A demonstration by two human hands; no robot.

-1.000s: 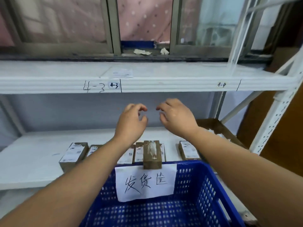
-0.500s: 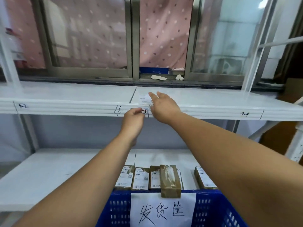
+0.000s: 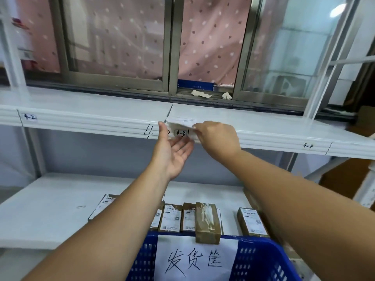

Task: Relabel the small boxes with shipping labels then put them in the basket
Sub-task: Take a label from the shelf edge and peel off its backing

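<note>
Left hand (image 3: 172,153), centre frame: now turned palm-up, fingers spread wide, below the upper shelf (image 3: 91,115) edge. Shipping labels (image 3: 179,122): drawn out to that edge, above the palm. Right hand (image 3: 217,138): now pinches their right end. Judgement: label pickup is under way. The small boxes (image 3: 172,218) wait on the lower shelf (image 3: 50,209), behind the basket (image 3: 261,258).

My right hand (image 3: 217,138) pinches a white shipping label (image 3: 180,122) at the front edge of the upper shelf (image 3: 91,110), just above the 4-3 mark (image 3: 180,133). My left hand (image 3: 172,153) lies open, palm up, right beneath it, thumb by the label's left corner. Small boxes (image 3: 171,218) sit in a row on the lower shelf (image 3: 50,203), behind the blue basket (image 3: 259,258) with its taped paper sign (image 3: 194,260)
</note>
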